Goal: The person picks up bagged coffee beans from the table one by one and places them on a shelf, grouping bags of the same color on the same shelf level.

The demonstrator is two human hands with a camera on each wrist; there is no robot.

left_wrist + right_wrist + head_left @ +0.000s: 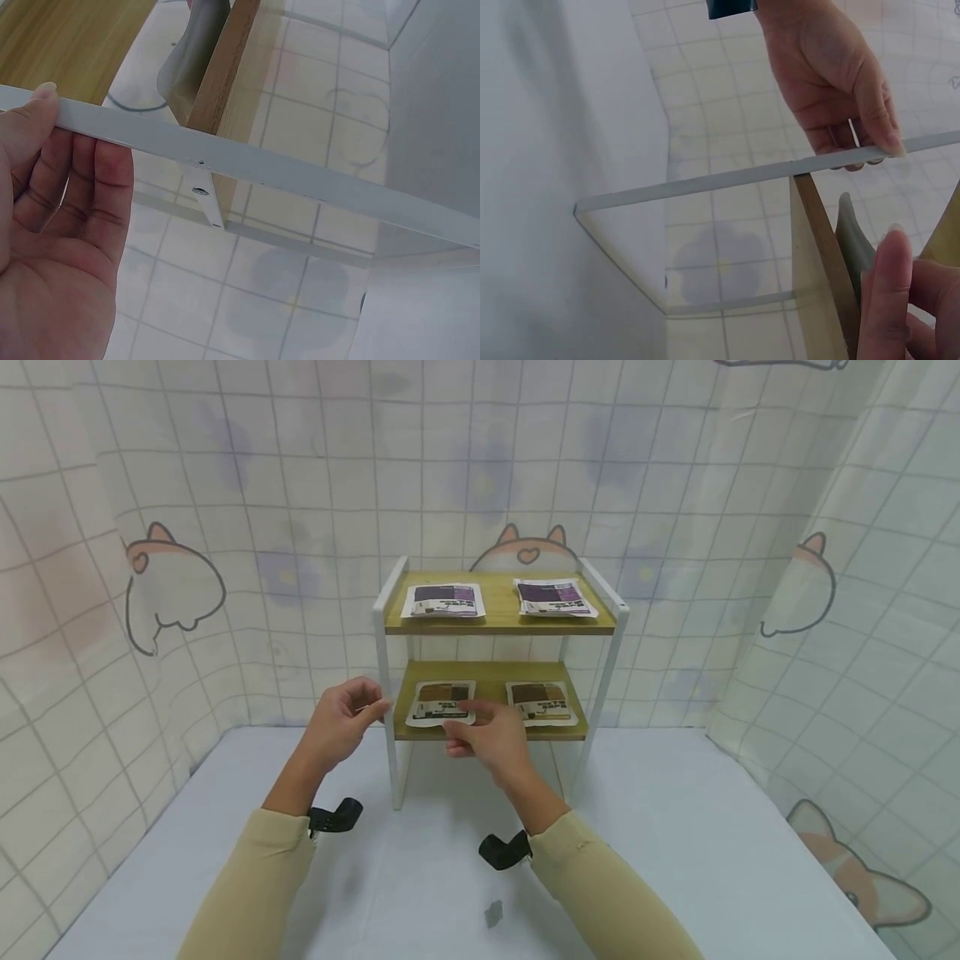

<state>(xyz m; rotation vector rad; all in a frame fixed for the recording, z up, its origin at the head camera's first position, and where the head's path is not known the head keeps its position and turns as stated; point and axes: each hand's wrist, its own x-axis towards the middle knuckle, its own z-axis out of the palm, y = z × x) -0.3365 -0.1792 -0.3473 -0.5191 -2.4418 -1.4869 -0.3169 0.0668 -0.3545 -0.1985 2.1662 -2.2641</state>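
A two-tier wooden rack [498,628] with white side frames stands on the table. My left hand [341,718] pinches the rack's left front post [165,142] between thumb and fingers, beside the lower shelf. On that shelf, the brown-and-white pouch at left [435,697] lies with its near edge past the board's front edge. My right hand [491,735] pinches this pouch at its front right corner, index finger over the top and thumb at the front edge. In the right wrist view, the pouch's grey underside [853,236] curves up beside my thumb.
A second brown pouch [543,703] lies on the lower shelf at right, just beyond my right hand. The upper shelf bears two purple-and-white pouches, one left [444,600] and one right [555,597]. A grid-patterned cloth [300,485] hangs behind the white table [660,827].
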